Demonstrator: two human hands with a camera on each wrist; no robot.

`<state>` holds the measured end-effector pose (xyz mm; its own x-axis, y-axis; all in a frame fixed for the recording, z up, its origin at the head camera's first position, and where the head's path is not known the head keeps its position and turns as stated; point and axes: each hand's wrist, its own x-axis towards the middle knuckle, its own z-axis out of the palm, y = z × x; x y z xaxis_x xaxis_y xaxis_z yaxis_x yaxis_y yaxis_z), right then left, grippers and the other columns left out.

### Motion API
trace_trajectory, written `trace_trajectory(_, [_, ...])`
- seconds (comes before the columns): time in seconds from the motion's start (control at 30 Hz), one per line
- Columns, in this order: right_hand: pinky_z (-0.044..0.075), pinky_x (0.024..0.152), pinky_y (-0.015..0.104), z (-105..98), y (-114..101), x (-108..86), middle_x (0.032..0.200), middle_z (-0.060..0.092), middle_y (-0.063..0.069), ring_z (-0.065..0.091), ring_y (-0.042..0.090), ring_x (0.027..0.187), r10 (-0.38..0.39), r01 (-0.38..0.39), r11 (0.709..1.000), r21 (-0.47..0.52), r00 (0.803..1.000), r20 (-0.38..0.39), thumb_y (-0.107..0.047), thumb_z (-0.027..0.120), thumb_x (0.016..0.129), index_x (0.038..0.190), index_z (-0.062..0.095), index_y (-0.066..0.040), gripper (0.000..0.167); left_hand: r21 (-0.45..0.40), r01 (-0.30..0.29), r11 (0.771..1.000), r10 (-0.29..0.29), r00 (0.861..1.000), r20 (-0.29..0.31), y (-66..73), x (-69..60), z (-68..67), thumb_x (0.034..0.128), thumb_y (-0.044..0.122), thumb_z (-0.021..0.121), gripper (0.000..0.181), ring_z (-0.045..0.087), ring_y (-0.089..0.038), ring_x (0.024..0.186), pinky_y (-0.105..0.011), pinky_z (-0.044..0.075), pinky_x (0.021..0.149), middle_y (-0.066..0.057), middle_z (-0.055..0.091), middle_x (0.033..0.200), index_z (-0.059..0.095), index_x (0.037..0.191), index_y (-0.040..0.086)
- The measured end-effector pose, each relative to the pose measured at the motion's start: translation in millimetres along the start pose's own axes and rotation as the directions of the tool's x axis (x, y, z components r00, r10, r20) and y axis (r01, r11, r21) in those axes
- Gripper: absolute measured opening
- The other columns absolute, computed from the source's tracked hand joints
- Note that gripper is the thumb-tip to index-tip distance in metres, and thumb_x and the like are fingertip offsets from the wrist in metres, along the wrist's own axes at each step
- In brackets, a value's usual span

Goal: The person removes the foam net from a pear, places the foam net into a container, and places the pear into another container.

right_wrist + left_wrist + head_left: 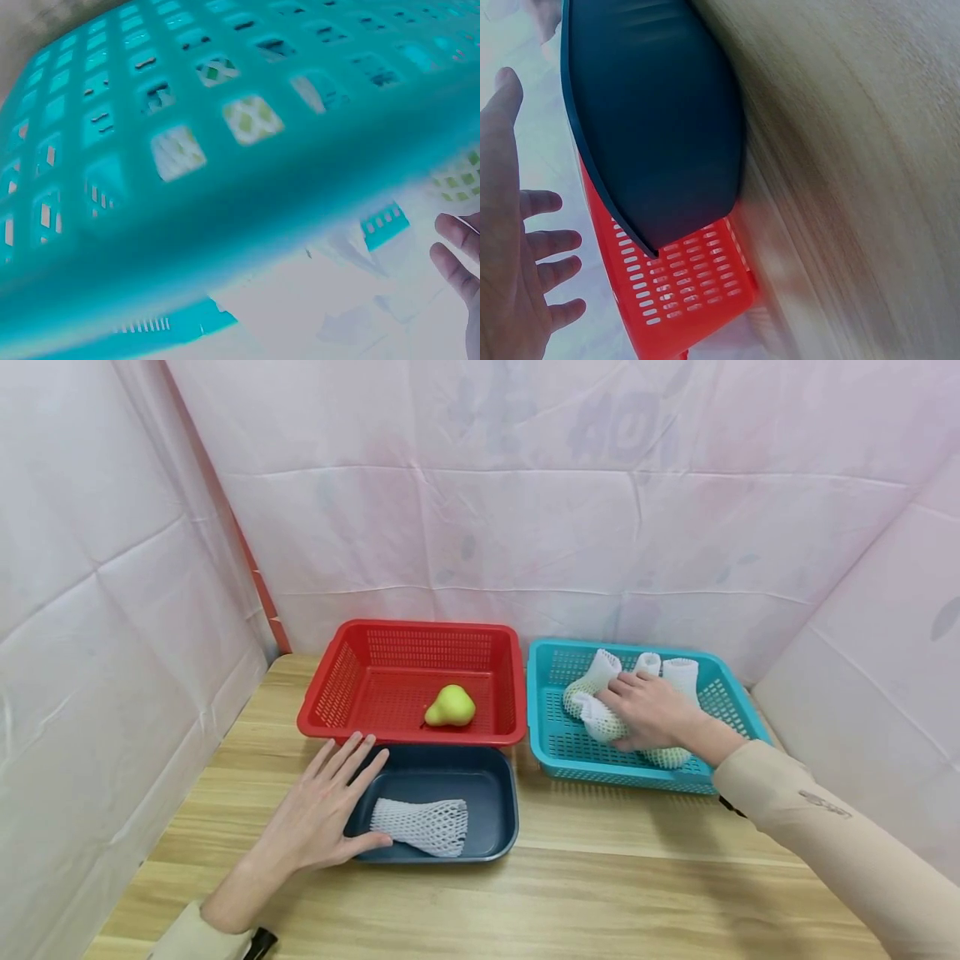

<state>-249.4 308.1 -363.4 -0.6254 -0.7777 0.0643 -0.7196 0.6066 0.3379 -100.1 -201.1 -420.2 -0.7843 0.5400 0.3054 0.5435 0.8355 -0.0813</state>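
Note:
My left hand is spread with straight fingers over the left end of a dark blue tray. In that tray lies a loose white foam net sleeve. Inside a teal basket, my right hand grips a pear in a white foam net, fingers and thumb about its right end. Other netted pears lie around it, one behind to the left and one partly hidden under the hand. The right wrist view shows the fingertips close to netting.
A red basket stands behind the tray, left of the teal one, and holds a bare yellow-green pear. All stand on a wooden table. Pale cloth hangs behind and at both sides.

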Motion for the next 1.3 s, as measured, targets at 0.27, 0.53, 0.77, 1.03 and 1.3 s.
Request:
trace_trajectory(0.27, [0.059,0.083,0.050,-13,-3,-0.5,0.107,0.070,0.014,0.066,0.034,0.098,-0.002,0.004,1.000,0.017,0.995,-0.105,-0.052,0.098,0.063,0.125,0.065,-0.005,0.084,-0.009,-0.010,1.000,0.009,1.000,-0.010,1.0,2.7,-2.2,0.0758,0.080,0.073,0.110,0.043,-0.040,0.154,-0.062,0.032,0.126,-0.018,0.047,0.165,0.048,0.159,0.012])
trace_trajectory(0.53, [0.060,0.083,0.051,-27,-15,-0.6,0.107,0.071,0.014,0.065,0.033,0.097,0.016,-0.012,1.000,0.025,0.987,-0.158,-0.052,0.098,0.062,0.123,0.065,-0.006,0.082,-0.005,-0.020,1.000,0.020,1.000,-0.020,3.1,6.7,-5.0,0.0749,0.079,0.074,0.111,0.043,-0.040,0.154,-0.061,0.033,0.127,-0.018,0.046,0.165,0.048,0.158,0.012])
trace_trajectory(0.77, [0.059,0.078,0.046,-39,-29,0.1,0.105,0.071,0.011,0.064,0.030,0.096,0.021,-0.020,1.000,0.008,0.977,-0.210,-0.056,0.095,0.064,0.121,0.066,-0.008,0.080,-0.003,-0.019,1.000,0.019,1.000,-0.020,4.1,11.2,-9.9,0.0743,0.079,0.075,0.112,0.040,-0.040,0.155,-0.061,0.033,0.127,-0.018,0.044,0.167,0.047,0.159,0.011])
trace_trajectory(1.03, [0.057,0.074,0.043,-46,-46,-0.1,0.102,0.070,0.010,0.064,0.029,0.093,0.030,-0.026,0.999,0.019,0.958,-0.285,-0.056,0.094,0.061,0.119,0.067,-0.009,0.079,0.016,-0.031,0.999,0.031,0.999,-0.015,7.7,15.1,-15.1,0.0749,0.080,0.073,0.113,0.040,-0.039,0.155,-0.060,0.035,0.126,-0.018,0.044,0.167,0.046,0.160,0.011])
trace_trajectory(1.3, [0.057,0.076,0.044,-52,-67,-1.8,0.101,0.069,0.009,0.064,0.031,0.091,0.002,0.011,1.000,0.029,0.920,-0.392,-0.057,0.093,0.060,0.118,0.068,-0.009,0.080,0.000,-0.043,0.999,0.043,0.999,-0.030,13.3,19.4,-18.1,0.0746,0.080,0.074,0.113,0.042,-0.039,0.154,-0.060,0.037,0.125,-0.017,0.045,0.166,0.046,0.160,0.011])
